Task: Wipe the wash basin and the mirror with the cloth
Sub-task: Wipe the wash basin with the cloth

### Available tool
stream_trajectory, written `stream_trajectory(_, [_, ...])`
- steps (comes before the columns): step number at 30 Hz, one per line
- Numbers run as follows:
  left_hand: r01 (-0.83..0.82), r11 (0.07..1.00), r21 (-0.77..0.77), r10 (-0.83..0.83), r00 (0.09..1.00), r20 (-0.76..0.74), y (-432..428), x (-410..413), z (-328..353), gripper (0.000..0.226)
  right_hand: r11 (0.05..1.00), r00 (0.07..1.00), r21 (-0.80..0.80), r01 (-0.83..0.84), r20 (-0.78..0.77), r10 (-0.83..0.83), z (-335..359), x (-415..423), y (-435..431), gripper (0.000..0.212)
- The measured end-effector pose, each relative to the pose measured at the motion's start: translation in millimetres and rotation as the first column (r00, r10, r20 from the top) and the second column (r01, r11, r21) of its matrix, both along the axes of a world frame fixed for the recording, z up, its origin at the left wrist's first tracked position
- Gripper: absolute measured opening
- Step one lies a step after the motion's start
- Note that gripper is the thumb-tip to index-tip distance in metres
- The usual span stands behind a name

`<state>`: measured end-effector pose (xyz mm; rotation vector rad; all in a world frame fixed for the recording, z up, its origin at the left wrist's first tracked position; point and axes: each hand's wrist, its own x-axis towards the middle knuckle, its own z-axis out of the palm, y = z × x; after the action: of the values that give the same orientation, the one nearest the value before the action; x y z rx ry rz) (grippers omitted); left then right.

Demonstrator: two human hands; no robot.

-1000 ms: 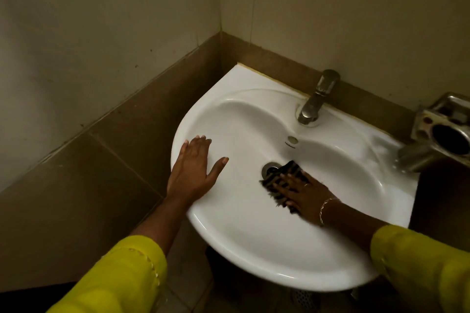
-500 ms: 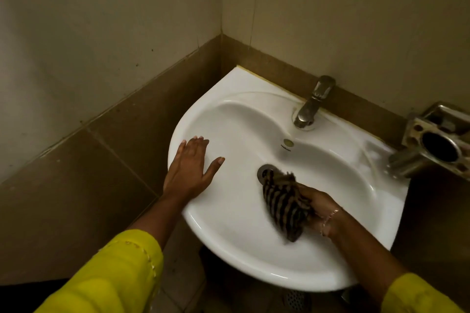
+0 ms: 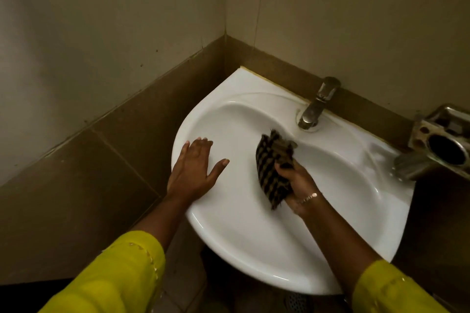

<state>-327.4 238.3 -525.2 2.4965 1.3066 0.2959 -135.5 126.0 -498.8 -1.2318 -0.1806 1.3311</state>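
A white corner wash basin (image 3: 244,244) is fixed between two walls. Inside its bowl my right hand (image 3: 298,187) grips a dark striped cloth (image 3: 273,162), which lies against the bowl's middle and hides the drain. My left hand (image 3: 194,169) rests flat on the basin's left rim, fingers straight and thumb spread. No mirror is in view.
A steel tap (image 3: 316,104) stands on the basin's back edge. A metal holder (image 3: 442,142) sticks out from the wall at the right. Brown tiles line the lower walls. A floor drain grate (image 3: 297,302) shows under the basin.
My right hand has turned from pressing the cloth flat beside the drain to gripping it, then swept it up over the drain toward the tap. My left hand has stayed on the rim.
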Motion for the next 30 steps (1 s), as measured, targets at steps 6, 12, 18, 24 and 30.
stream_trajectory(6, [-0.001, 1.0, -0.01, 0.001, 1.0, 0.003, 0, 0, 1, 0.126, 0.958, 0.833, 0.269, 0.104, 0.503, -0.232, 44, -13, 78, 0.043])
stream_trajectory(12, [-0.008, 1.0, -0.002, 0.008, 1.0, 0.014, 0, 0, 0, 0.123, 0.93, -0.634, -0.14, -0.339, 0.765, -0.116, -6, 7, 132, 0.059])
stream_trajectory(18, [-0.003, 1.0, 0.003, 0.003, 1.0, 0.005, 1, -1, 0, 0.122, 0.481, -0.965, -0.87, 0.108, 0.026, 0.262, -40, 43, 108, 0.068])
stream_trajectory(24, [-0.008, 1.0, 0.0, 0.008, 1.0, -0.018, 2, -2, -1, 0.124, 0.437, -0.962, -0.86, 0.265, -0.206, 0.178, -47, 56, 84, 0.06])
stream_trajectory(30, [-0.004, 1.0, -0.008, 0.004, 1.0, -0.01, 1, -2, 1, 0.124, 0.428, -0.994, -0.898, 0.098, -0.064, 0.092, -45, 83, 48, 0.055])
